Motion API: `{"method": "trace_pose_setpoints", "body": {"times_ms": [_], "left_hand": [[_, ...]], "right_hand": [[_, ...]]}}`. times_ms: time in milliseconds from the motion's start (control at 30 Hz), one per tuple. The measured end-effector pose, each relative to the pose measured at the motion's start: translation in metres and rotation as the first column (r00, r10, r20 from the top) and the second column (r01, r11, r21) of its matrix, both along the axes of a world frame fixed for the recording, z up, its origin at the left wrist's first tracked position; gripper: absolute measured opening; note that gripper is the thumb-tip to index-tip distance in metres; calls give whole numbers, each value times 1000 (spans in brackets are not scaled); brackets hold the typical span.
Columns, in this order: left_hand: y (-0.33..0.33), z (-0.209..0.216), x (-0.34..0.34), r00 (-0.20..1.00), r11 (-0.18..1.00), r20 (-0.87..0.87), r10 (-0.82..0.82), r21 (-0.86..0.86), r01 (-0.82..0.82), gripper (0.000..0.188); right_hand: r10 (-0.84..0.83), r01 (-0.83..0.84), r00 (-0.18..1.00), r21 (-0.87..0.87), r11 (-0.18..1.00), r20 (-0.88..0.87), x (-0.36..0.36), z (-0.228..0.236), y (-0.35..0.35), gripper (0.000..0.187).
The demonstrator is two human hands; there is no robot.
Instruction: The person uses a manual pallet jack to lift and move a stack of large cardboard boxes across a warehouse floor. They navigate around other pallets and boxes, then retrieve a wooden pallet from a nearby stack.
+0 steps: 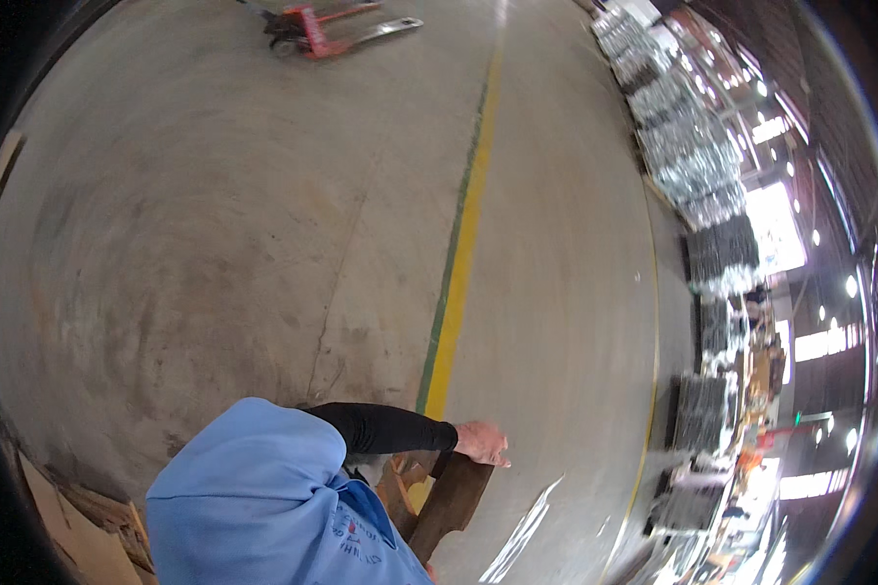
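My left arm, in a light blue shirt over a black sleeve, reaches across the lower middle of the head view. At its end, my left hand [481, 444] is closed over the upper end of a brown wooden pallet [456, 497]. A notch shows in the pallet's outer board, and lighter wood lies behind it. My shirt and the frame's lower edge hide the rest of the pallet. I do not make out my right hand.
A red pallet jack [312, 34] stands on the concrete floor at the far left. A yellow and green line [463, 244] crosses the floor. Wrapped stacks [688, 146] line the right side. White strips [525, 531] lie right of the pallet; wood pieces [83, 531] are at lower left.
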State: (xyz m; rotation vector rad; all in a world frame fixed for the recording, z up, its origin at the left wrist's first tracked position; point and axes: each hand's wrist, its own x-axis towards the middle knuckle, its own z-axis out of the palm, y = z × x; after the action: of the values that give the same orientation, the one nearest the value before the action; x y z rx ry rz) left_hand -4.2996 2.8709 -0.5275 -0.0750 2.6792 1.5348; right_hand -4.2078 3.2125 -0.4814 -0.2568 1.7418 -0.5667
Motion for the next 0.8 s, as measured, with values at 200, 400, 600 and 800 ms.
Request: {"method": "trace_pose_setpoints", "body": {"times_ms": [200,400,600,800], "left_hand": [[-149,-4,35,977,977,-30,209,-40,-210,63],[-291,-14,77,943,947,-95,319,-4,-320,73],[-449,-16,164,907,911,-90,411,-5,-413,73],[-559,-19,286,743,751,-111,660,67,-657,74]], "right_hand": [[164,-163,986,-47,985,14,-19,-23,-136,54],[323,-321,946,-70,945,24,-34,-44,-315,53],[518,-514,855,-89,853,21,-26,-41,-523,51],[708,-704,706,-80,705,23,24,-46,-677,50]]}}
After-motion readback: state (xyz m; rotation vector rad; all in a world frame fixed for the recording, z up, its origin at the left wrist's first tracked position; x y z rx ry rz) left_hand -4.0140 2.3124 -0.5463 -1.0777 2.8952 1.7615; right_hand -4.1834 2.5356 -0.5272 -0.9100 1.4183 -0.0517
